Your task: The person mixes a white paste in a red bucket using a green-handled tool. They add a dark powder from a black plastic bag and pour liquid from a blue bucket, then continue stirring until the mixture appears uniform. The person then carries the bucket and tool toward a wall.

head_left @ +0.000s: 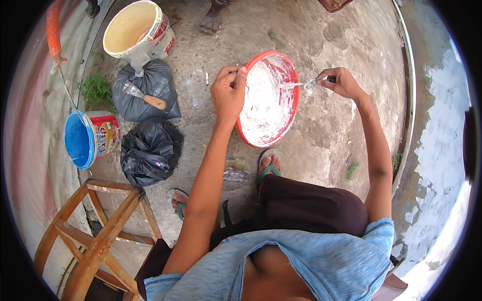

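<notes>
A red plastic basin [297, 100] of thick white paste [261, 98] is tilted on the concrete in front of me. My left hand [228, 93] is closed on its left rim, thumb uppermost. Off the right side, my right hand [341, 84] pinches the end of a thin, paste-smeared stick-like tool [301, 84]. The tool reaches over the right rim, and its white-coated tip is above the paste. I cannot make out its exact kind. White smears coat the basin's inner wall.
To the left stand a cream bucket [131, 30] and a blue-lined bucket [79, 140]. A wooden-handled scraper [154, 102] lies on a dark plastic bag [145, 83], beside a black bag [153, 150]. A wooden frame [103, 246] is lower left; another person's foot [210, 22] is at the top.
</notes>
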Demonstrator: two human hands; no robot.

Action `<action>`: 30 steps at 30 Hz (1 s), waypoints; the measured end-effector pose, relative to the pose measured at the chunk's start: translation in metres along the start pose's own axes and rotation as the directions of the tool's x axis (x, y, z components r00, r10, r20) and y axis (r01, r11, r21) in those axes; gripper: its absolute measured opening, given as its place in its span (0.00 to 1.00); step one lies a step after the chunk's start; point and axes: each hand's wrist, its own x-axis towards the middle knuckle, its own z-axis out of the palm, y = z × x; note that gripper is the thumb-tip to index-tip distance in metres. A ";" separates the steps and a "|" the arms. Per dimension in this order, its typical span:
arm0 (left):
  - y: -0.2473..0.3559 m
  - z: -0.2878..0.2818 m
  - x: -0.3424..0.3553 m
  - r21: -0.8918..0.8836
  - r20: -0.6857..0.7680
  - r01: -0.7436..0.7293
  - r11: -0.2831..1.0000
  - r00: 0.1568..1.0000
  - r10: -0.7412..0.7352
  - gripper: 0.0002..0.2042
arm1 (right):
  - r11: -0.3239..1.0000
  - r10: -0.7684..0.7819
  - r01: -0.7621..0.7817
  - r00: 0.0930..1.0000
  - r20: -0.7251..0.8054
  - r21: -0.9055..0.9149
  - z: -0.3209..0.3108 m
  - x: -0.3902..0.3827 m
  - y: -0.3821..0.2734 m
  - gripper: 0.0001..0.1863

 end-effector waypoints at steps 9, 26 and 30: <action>0.008 0.016 0.027 0.119 0.169 -0.018 0.993 0.986 -0.003 0.15 | 0.959 -0.188 0.144 0.968 -0.165 -0.245 -0.051 0.021 -0.088 0.08; 0.017 0.019 0.016 0.082 0.117 -0.072 0.994 0.991 0.062 0.15 | 0.991 -0.076 0.096 0.978 -0.193 0.095 0.001 0.006 -0.003 0.09; 0.014 0.012 0.003 0.059 0.068 -0.087 0.994 0.994 0.083 0.14 | 0.905 0.239 -0.224 0.971 0.002 0.361 0.070 -0.043 0.043 0.11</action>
